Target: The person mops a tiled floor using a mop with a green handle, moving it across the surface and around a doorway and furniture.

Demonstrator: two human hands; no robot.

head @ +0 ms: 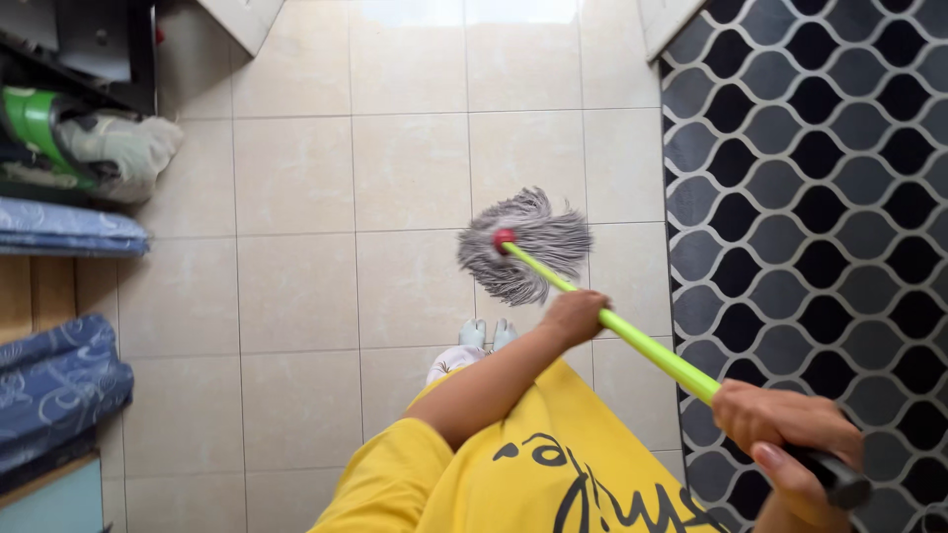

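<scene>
**Head view: two hands gripping a green mop over a tiled floor**

Head camera is looking straight down at a person in a yellow shirt [533, 464] who is standing on beige floor tiles [296, 296]. Both hands are holding a string mop [528, 245]. The left hand [573, 316] is closing around the bright green mop handle [647, 347] partway down its length, fingers wrapped over the pole. The right hand [780, 434] is clenching the upper end, where a black grip [839, 477] is sticking out past the fingers at the lower right edge of the picture.

The handle is running diagonally from the lower right up toward the middle, ending in a red collar [505, 237]. The grey strands of the mop head are spreading out on the tiles just ahead of the person's feet [486, 334], which are showing in pale footwear.

A black and grey patterned rug [820, 197] is lying along the right side, its edge just beside the handle. On the left, blue patterned bedding [59, 380] is sitting folded near the wall, and a pale cloth bundle [123, 148] is resting beside a green object [35, 118] in the upper corner.
</scene>
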